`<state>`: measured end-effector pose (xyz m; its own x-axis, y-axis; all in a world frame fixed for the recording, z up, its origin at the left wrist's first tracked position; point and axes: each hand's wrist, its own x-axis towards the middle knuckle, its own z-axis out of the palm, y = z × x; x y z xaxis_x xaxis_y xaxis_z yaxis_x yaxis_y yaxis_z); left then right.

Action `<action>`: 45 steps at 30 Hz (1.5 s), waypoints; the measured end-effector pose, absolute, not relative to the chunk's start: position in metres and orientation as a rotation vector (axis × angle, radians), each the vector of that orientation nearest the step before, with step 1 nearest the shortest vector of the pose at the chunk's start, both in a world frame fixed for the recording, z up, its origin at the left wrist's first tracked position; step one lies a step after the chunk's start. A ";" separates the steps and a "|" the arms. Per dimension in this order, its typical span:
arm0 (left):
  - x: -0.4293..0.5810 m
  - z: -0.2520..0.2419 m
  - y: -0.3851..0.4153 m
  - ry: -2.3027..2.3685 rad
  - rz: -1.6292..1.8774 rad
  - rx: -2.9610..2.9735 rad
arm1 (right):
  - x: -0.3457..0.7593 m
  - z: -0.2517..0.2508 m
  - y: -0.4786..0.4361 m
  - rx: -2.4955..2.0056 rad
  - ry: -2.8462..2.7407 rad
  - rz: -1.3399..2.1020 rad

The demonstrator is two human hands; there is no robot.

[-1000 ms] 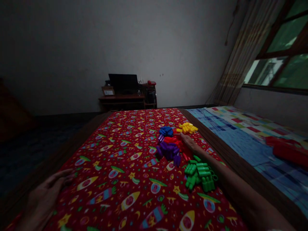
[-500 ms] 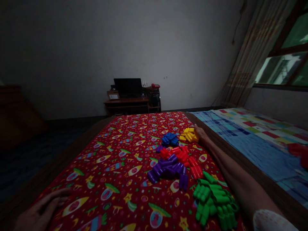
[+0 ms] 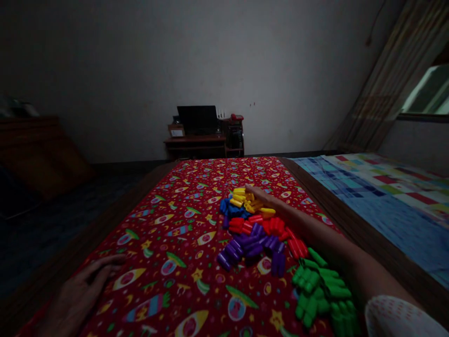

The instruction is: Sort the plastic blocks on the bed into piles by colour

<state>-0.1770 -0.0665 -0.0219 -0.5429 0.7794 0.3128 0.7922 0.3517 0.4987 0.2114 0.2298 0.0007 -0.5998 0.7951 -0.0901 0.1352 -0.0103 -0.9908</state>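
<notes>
My right hand (image 3: 261,196) is stretched forward with its fingers extended. Its palm side presses against a heap of yellow plastic toy pieces (image 3: 238,198); a yellow piece lies below the wrist. Blue pieces (image 3: 239,211) sit just left of and under the yellow ones. Nearer to me are red pieces (image 3: 276,226), then purple pieces (image 3: 234,252), and green pieces (image 3: 317,285) lie beneath my right forearm. My left hand (image 3: 79,290) rests at the left on the red printed cloth (image 3: 185,238), fingers loosely out, holding nothing.
The cloth covers a long table with brown edges (image 3: 124,222). A bed with blue and patchwork covers (image 3: 361,199) stands to the right. At the far wall is a desk (image 3: 196,139) with a monitor (image 3: 197,118). A wooden cabinet (image 3: 38,154) stands at the left.
My right hand has swept left, pushing the yellow pieces up against the blue ones. My view has turned slightly left. The left hand still rests on the cloth.
</notes>
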 end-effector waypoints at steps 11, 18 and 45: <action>-0.146 -0.001 -0.068 -2.712 -1.454 -1.419 | 0.184 0.055 0.150 -0.489 -2.165 1.476; -0.101 -0.007 -0.063 -2.281 -1.157 -1.904 | 0.390 0.020 0.093 -1.298 -1.912 0.728; 0.075 0.009 -0.062 -0.837 -0.457 -2.625 | 0.199 0.031 0.077 -0.953 -1.699 1.229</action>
